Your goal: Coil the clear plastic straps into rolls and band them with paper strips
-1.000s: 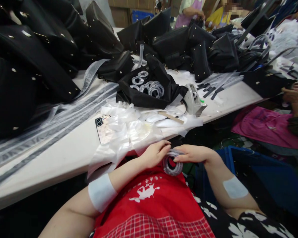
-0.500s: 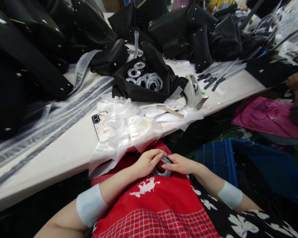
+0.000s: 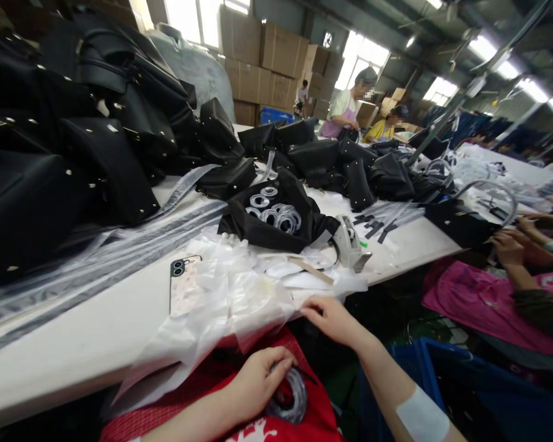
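Note:
My left hand [image 3: 258,382] rests on my red apron, its fingers curled round a coil of clear wrapped strap [image 3: 289,399]. My right hand [image 3: 330,318] has left the coil and reaches up to the table edge, fingers stretched toward the heap of clear plastic bags [image 3: 233,294]. Nothing is in it. Beyond the heap lies a black cloth [image 3: 267,230] holding several more coils [image 3: 276,215]. A grey tape dispenser [image 3: 350,242] stands right of the cloth.
A phone [image 3: 180,288] lies face down beside the bags. Black handbags [image 3: 74,147] pile up along the left and the back of the white table [image 3: 74,344]. A co-worker's hands [image 3: 511,245] work at the right. A blue crate [image 3: 442,374] sits below.
My right hand let go of the coil and moved up to the plastic at the table edge. My left hand kept the coil on my lap. The camera tilted up.

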Motion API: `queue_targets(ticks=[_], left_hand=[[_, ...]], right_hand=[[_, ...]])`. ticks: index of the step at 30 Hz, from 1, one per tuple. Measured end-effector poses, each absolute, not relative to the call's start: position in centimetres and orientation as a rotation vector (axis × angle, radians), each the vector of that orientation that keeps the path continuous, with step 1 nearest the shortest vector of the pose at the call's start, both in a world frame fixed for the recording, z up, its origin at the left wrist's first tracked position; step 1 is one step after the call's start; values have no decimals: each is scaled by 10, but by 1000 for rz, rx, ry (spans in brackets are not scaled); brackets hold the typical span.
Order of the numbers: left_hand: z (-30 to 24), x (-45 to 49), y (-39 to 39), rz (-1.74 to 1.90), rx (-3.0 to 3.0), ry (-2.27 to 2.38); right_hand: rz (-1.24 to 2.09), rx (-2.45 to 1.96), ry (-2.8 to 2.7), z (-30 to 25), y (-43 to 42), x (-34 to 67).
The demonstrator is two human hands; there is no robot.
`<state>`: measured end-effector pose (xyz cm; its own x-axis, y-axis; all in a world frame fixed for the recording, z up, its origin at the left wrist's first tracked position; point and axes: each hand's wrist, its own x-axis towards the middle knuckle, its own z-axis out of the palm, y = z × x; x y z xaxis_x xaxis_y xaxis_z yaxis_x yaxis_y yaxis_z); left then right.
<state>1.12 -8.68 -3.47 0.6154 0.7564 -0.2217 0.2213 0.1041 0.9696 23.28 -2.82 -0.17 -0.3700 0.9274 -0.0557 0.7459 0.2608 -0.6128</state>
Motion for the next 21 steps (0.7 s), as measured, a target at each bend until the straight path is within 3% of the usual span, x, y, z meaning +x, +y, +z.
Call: queue_targets(ticks=[3, 5, 12, 21], left_hand=[[-35, 14, -87, 507, 1508, 900], [-36, 15, -86, 506, 1534, 915], [-41, 14, -88, 487, 1497, 969], [-30, 16, -86, 452, 1499, 948]], right_hand=[[144, -1776, -2000, -17, 10, 248], [-75, -1828, -1948, -31, 29, 255], [-226, -1747, -1941, -48, 38, 259], [-127, -1649, -1934, -47, 2, 232]])
